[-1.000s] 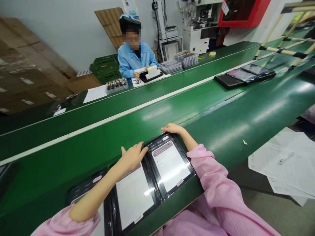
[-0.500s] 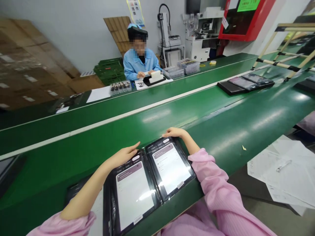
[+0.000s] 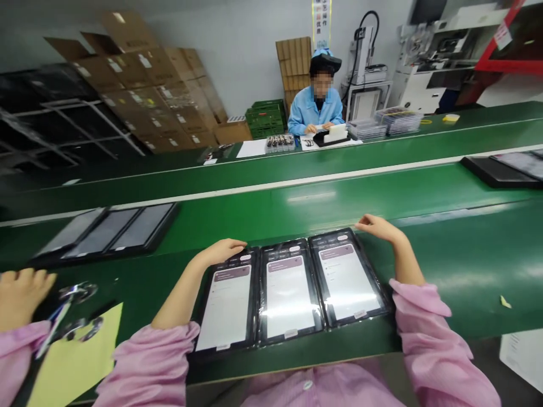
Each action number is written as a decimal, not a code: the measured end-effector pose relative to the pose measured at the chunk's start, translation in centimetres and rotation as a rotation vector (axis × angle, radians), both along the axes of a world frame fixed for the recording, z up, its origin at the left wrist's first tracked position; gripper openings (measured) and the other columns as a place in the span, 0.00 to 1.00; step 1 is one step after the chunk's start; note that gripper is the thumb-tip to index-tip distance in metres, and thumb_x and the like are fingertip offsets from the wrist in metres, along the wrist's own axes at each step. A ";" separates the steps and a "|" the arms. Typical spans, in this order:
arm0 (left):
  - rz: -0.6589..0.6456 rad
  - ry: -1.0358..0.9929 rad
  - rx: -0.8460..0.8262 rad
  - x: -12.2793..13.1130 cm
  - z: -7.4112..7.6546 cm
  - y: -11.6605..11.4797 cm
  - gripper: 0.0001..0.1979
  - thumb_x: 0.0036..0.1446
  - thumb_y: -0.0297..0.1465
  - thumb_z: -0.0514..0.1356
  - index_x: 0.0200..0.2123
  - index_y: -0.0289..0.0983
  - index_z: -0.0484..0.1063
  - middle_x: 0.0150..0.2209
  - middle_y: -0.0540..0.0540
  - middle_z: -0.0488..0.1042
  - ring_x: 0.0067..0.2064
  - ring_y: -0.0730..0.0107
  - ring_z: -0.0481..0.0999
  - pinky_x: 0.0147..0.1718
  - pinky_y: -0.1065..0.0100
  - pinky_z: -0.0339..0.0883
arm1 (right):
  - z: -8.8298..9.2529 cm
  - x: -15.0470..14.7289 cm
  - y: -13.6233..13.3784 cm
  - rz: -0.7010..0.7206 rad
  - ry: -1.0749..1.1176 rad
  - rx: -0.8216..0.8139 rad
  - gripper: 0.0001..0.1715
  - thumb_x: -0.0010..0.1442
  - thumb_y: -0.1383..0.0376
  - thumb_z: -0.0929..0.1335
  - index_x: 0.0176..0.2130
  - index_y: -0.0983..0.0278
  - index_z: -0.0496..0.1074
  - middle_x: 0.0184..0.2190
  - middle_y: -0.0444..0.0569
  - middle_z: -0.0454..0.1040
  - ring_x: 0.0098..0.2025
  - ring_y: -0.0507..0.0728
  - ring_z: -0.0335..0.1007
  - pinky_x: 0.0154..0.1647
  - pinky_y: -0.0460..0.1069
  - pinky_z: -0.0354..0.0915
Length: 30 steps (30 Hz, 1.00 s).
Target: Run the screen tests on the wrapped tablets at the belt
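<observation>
Three tablets with lit white screens and purple banners lie side by side in front of me: a left tablet (image 3: 227, 305), a middle tablet (image 3: 291, 297) and a right tablet (image 3: 350, 282). Black borders surround them, and clear film shines on their surfaces. My left hand (image 3: 223, 250) rests at the far edge of the left tablet, fingers stretched to the right. At the far right corner of the row is my right hand (image 3: 377, 227), its fingers loosely bent and apart, by the right tablet's corner. Neither hand shows anything gripped.
Another person's hand (image 3: 23, 294) lies at the left, near a pen (image 3: 55, 328) and a yellow sheet (image 3: 80, 356). A black tray of dark tablets (image 3: 112, 229) stands on the green belt (image 3: 237, 217). Across it sits a co-worker (image 3: 318, 107) in blue.
My view has swung left, bringing in the neighbour's hand and the dark tablets. The leftmost lit tablet, earlier mostly covered by my left arm, now shows. Both hands remain at the row's far edge.
</observation>
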<state>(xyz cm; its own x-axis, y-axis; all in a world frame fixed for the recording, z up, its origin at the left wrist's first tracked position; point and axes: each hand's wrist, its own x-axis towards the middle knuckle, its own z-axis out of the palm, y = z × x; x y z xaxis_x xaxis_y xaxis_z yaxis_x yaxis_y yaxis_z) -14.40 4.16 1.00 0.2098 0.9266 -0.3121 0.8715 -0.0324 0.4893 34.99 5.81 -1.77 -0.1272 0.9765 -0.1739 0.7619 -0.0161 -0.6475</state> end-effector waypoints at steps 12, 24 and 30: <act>0.370 -0.057 0.554 -2.3 -2.0 -9.2 0.26 0.64 0.47 0.50 0.58 0.38 0.69 0.54 0.38 0.76 0.59 0.52 0.72 0.58 0.51 0.64 | 3.1 -7.5 -13.6 0.215 -0.093 0.355 0.17 0.68 0.53 0.62 0.46 0.60 0.73 0.43 0.55 0.75 0.44 0.63 0.73 0.45 0.56 0.70; -0.127 0.132 0.685 -4.3 -8.3 -22.5 0.21 0.65 0.36 0.52 0.60 0.48 0.69 0.48 0.49 0.81 0.50 0.58 0.75 0.62 0.49 0.41 | -4.5 -14.4 -21.3 0.443 -0.544 0.488 0.54 0.50 0.35 0.73 0.68 0.42 0.56 0.69 0.65 0.52 0.65 0.86 0.50 0.56 0.84 0.44; 0.170 0.172 0.595 -0.9 -5.4 -16.3 0.33 0.68 0.48 0.39 0.70 0.40 0.55 0.56 0.38 0.76 0.59 0.46 0.66 0.61 0.38 0.33 | -1.4 -17.8 -14.3 0.273 -0.594 0.259 0.43 0.60 0.37 0.67 0.68 0.45 0.58 0.71 0.63 0.47 0.67 0.85 0.45 0.57 0.85 0.36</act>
<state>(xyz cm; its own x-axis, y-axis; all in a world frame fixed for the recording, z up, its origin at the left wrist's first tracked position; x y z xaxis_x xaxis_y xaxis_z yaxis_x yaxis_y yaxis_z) -15.30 -12.16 -4.44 0.0372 0.9677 0.2492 0.9528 -0.1095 0.2831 17.18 -8.49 -3.14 -0.3292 0.9426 -0.0560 0.9427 0.3246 -0.0773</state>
